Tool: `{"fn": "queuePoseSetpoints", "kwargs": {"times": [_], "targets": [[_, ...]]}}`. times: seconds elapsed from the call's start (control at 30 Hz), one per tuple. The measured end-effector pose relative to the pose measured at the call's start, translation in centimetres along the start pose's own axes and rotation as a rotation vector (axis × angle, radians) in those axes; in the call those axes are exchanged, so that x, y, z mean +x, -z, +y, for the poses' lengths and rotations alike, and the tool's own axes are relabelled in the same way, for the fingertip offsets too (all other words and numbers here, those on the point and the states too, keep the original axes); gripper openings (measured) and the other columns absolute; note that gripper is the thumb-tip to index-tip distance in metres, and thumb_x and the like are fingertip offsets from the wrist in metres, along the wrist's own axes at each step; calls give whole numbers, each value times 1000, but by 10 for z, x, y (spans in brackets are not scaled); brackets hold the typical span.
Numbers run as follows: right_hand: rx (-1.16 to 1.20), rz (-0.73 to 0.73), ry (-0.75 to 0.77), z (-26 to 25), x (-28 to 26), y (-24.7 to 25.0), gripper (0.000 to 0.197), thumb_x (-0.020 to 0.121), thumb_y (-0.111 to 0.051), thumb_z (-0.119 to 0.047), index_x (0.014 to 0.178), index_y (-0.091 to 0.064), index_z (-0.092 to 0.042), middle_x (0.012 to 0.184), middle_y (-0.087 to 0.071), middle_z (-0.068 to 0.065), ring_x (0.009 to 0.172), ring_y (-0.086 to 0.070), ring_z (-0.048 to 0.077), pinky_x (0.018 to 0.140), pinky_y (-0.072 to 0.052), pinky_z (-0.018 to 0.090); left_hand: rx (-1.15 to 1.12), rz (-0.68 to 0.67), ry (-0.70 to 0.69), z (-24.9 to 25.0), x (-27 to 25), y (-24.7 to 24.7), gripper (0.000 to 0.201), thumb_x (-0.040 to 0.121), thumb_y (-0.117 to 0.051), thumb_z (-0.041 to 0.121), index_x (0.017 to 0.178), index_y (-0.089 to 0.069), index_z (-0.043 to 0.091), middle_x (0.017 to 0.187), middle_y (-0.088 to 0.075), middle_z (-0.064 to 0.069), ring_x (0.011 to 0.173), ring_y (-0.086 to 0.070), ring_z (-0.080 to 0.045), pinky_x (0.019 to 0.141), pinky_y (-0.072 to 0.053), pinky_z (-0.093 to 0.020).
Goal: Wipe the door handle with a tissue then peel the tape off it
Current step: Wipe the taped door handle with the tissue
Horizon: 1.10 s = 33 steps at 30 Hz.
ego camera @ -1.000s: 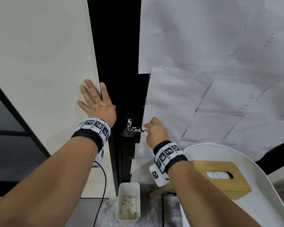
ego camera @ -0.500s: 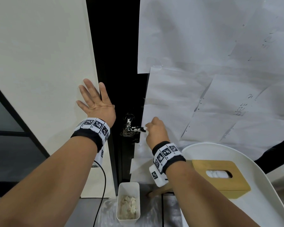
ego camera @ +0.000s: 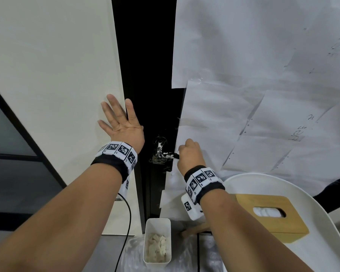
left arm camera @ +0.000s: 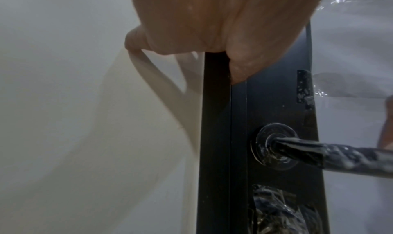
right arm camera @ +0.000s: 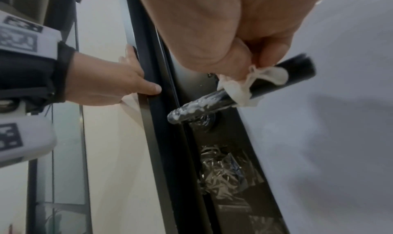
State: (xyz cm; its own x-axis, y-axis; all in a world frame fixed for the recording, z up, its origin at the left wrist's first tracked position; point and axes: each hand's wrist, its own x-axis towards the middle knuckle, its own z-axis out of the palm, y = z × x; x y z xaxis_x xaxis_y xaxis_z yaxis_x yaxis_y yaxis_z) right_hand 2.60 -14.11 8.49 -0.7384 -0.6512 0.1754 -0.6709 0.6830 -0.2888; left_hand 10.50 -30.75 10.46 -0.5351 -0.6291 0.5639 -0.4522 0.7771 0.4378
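Observation:
A black lever door handle (ego camera: 166,155) (right arm camera: 214,101) (left arm camera: 331,155) sticks out from the dark door stile, smeared with white paste along its inner half. My right hand (ego camera: 187,154) (right arm camera: 253,64) pinches a crumpled white tissue (right arm camera: 244,86) round the handle near its outer end. The bare outer tip of the handle looks clean. Crinkled clear tape (right arm camera: 221,170) (left arm camera: 276,209) covers the lock plate below the handle. My left hand (ego camera: 120,122) (right arm camera: 119,84) lies flat with spread fingers on the cream wall and door frame left of the handle.
White paper sheets (ego camera: 253,95) are taped over the door on the right. Below stand a white bin (ego camera: 157,240) with used tissues, a wooden tissue box (ego camera: 271,214) on a white round table (ego camera: 332,232), and a black cable (ego camera: 129,218).
My right hand has slid the tissue outward to the right along the handle, baring more of the smeared inner part. The left hand stays on the wall.

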Motion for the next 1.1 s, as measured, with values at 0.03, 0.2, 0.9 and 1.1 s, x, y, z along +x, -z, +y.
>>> {"fn": "queuePoseSetpoints", "kwargs": {"times": [0.03,0.2,0.9,1.1], "targets": [[5,-3,15,-4,2,-2,29,77,-42,12,95,-62,0,106,-50,14,101,-44,29,79,-40,30,-7,9,0,-1,0,-1,77,86,-16,42,141,35,22,150,10,-39,139,10,-58,103,-7,-78],[121,-74,122,-11,7,-11,39,76,-46,15,106,-65,0,107,-50,16,102,-49,31,80,-43,30,-24,30,-1,-1,0,-1,80,86,-17,43,135,44,24,151,10,-39,139,10,-57,103,-6,-78],[308,-63,-38,1,-34,-22,23,95,-43,-14,102,-63,-6,103,-60,12,93,-59,29,79,-48,32,38,-46,-7,0,1,1,81,90,-38,32,144,19,14,150,12,-39,138,12,-57,103,-5,-78],[570,-40,-447,14,-37,-38,16,91,-49,-25,100,-56,-14,92,-68,14,83,-67,31,79,-56,39,5,-25,-10,1,1,2,75,86,-23,39,144,18,14,151,12,-39,139,12,-57,103,-4,-78]]}}
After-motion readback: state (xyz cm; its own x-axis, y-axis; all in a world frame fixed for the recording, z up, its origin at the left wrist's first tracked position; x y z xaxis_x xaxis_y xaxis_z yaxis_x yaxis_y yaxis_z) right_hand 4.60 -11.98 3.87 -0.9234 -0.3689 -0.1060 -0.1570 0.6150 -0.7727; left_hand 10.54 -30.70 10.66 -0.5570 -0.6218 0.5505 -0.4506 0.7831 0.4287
